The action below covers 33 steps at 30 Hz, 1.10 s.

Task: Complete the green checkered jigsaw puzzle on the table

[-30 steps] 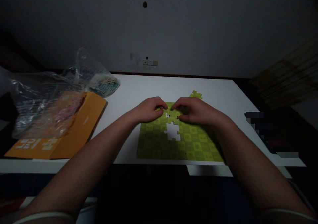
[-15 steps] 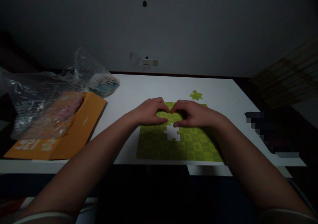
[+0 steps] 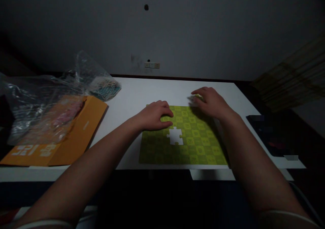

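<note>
A green jigsaw puzzle (image 3: pixel 193 144) lies flat on the white table (image 3: pixel 142 93), with one piece-shaped white gap (image 3: pixel 175 136) near its middle. My left hand (image 3: pixel 154 114) rests on the puzzle's far left part, fingers curled and pressing down just above the gap. My right hand (image 3: pixel 210 102) is beyond the puzzle's far edge, fingers bent over a loose green piece (image 3: pixel 199 97) that is mostly hidden beneath them; the hand is slightly blurred.
An orange cardboard box (image 3: pixel 63 137) lies at the left under crumpled clear plastic bags (image 3: pixel 50 97). A dark flat object (image 3: pixel 269 134) sits at the table's right edge. A wall stands behind the table.
A piece went into the puzzle, shrinking the gap to one piece. My right hand left the puzzle and moved back and right onto the loose piece. My left hand stayed.
</note>
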{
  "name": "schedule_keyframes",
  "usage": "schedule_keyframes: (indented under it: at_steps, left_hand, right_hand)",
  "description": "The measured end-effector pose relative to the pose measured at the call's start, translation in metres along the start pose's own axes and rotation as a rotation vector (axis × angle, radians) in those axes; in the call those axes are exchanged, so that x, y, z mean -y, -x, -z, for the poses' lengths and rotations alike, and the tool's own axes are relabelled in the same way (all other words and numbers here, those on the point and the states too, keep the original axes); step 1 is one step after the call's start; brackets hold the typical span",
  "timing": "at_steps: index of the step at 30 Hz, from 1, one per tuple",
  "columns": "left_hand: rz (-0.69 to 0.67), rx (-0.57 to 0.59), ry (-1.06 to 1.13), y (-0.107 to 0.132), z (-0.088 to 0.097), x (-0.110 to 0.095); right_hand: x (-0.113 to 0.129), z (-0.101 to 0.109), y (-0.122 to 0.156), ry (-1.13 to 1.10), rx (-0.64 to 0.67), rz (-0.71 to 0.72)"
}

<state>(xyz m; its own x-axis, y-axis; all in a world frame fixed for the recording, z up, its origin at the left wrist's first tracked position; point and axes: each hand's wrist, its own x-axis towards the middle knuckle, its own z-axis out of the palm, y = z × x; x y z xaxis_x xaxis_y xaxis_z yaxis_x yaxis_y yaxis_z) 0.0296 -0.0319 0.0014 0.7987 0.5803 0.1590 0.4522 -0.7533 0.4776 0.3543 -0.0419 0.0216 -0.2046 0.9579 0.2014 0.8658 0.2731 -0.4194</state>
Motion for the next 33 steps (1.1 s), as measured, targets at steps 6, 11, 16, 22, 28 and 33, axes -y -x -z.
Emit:
schedule_keyframes:
  at_steps: [6,11,16,22,28,33]
  left_hand:
    - [0.046,0.063,-0.104,-0.001,-0.003,-0.003]
    - [0.122,0.138,-0.152,-0.002,-0.002,-0.004]
    - [0.173,0.195,-0.205,0.0,-0.003,-0.007]
    - [0.147,0.237,-0.257,0.004,-0.012,-0.005]
    - [0.166,0.219,-0.289,-0.003,-0.011,0.005]
    - [0.249,0.127,-0.321,-0.01,-0.007,0.012]
  right_hand:
    - [-0.047,-0.005,-0.004,0.382,0.177,-0.23]
    - [-0.048,-0.009,-0.009,0.256,0.114,-0.284]
    - [-0.049,-0.011,-0.01,0.166,0.076,-0.144]
    - [-0.056,-0.01,-0.013,0.009,0.034,-0.123]
    - [-0.053,-0.008,-0.016,-0.156,-0.173,-0.117]
    - [-0.014,-0.004,-0.013,-0.453,-0.268,-0.117]
